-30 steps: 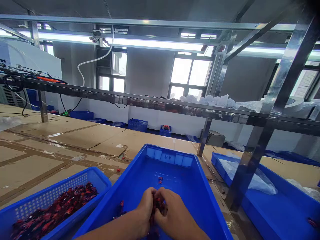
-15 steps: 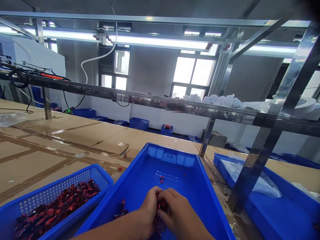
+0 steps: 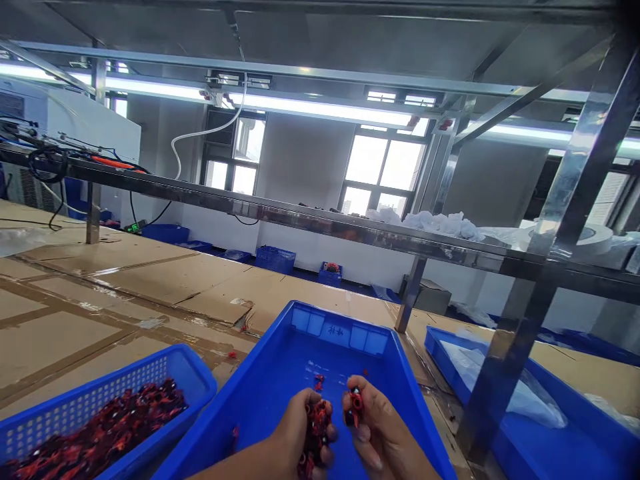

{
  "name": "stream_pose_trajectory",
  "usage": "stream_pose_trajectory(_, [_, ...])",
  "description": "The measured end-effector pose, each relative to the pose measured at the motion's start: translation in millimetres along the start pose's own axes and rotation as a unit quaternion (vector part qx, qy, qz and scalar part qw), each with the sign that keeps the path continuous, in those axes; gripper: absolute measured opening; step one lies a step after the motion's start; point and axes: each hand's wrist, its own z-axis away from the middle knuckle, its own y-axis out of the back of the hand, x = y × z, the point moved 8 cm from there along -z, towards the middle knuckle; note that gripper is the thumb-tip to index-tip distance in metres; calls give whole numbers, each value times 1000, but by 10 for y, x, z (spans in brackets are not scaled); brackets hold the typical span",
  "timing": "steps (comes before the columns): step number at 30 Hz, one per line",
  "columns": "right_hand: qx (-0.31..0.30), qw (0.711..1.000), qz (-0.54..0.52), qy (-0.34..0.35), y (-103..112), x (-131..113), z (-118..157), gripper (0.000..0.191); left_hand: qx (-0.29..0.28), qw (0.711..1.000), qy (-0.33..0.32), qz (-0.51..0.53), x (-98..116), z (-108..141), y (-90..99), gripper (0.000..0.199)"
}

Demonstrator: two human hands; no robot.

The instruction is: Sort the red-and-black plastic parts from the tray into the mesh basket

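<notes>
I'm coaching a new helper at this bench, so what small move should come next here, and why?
Probably lower the small red-and-black piece in the right hand into the blue tray. It sits apart from the clump in the left hand, the tray lies directly beneath, and a few loose pieces already lie in it.

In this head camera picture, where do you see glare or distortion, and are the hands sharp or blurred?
In the head view, the ceiling tube light and the window are overexposed; the steel upright shows strong glare; the wide lens bends the long steel rail; the left hand, the right hand and the red pieces they hold look fairly sharp.
</notes>
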Motion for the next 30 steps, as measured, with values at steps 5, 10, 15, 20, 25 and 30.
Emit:
stream_pose_trajectory(5, [-33, 986, -162, 10, -22, -167, 36, 32, 65, 997, 28, 1, -41, 49, 12, 20])
stream_pose_trajectory(10, [-99, 972, -211, 28, -73, -266, 106, 28, 54, 998, 40, -17, -90, 16, 25, 20])
stream_pose_trajectory(15, [-136, 971, -193, 45, -116, -336, 185, 23, 30, 998, 39, -40, -129, -27, 65, 24])
stream_pose_trajectory(20, [-185, 979, -76, 37, -230, -298, 252, 21, 11, 997, 25, -66, -132, -67, 70, 26])
stream_pose_trajectory(25, [-162, 986, -22, 23, -247, -229, 298, 25, -1, 996, 16, -84, -140, -134, 94, 26])
stream_pose_trajectory(30, [-120, 991, 17, 57, -161, -230, 281, 31, 18, 995, 13, -99, -102, -104, 91, 25])
